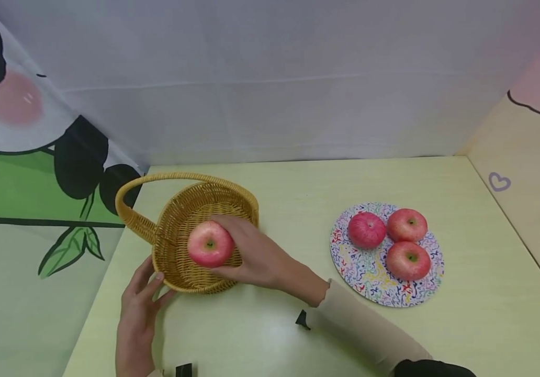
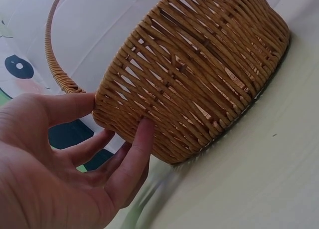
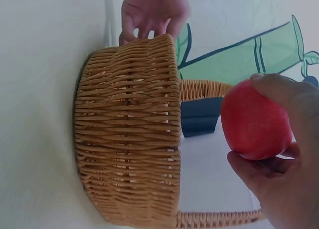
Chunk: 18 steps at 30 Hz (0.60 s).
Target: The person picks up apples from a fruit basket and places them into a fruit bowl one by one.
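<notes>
A wicker basket (image 1: 178,241) with an arched handle stands on the table at the left. My right hand (image 1: 256,251) grips a red apple (image 1: 210,244) by its side, above the basket's opening. In the right wrist view the apple (image 3: 256,120) is beyond the rim, between thumb and fingers. My left hand (image 1: 139,311) is at the basket's near left side. Its fingertips (image 2: 144,129) touch the outer wicker wall and the rim, spread apart and only slightly bent. Three more apples (image 1: 408,261) lie on a round patterned plate (image 1: 359,280) at the right.
The pale yellow table (image 1: 293,199) meets a grey-white cloth backdrop (image 1: 270,115) at the back. Printed cloth panels (image 1: 79,272) flank it on the left and right. Small dark pieces (image 1: 303,320) show near my right sleeve and at the bottom edge.
</notes>
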### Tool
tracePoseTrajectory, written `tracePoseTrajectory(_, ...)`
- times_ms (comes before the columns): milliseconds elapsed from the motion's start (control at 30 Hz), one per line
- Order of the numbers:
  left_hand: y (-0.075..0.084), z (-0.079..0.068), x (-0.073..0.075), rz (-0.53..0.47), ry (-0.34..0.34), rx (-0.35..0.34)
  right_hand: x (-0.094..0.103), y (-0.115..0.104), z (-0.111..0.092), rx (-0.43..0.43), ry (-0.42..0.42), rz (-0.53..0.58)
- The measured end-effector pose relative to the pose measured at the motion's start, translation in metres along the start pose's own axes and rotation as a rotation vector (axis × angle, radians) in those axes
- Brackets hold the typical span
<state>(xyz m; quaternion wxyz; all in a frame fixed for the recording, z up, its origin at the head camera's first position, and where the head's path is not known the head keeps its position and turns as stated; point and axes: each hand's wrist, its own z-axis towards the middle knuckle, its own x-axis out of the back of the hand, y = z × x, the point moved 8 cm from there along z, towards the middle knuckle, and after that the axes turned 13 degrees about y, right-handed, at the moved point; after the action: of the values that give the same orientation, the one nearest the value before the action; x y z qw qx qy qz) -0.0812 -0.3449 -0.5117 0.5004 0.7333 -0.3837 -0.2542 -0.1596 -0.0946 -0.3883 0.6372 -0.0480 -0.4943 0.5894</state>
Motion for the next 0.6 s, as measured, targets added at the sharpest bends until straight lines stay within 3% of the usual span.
tracePoseTrajectory(200, 0.000, 0.000, 0.000, 0.001, -0.011, -0.027, 0.024, 0.002, -0.019, -0.011, 0.109, 0.005)
tracePoseTrajectory(600, -0.001, 0.000, 0.001, 0.005, -0.037, -0.026, 0.062, 0.016, -0.057, -0.003, 0.247, -0.023)
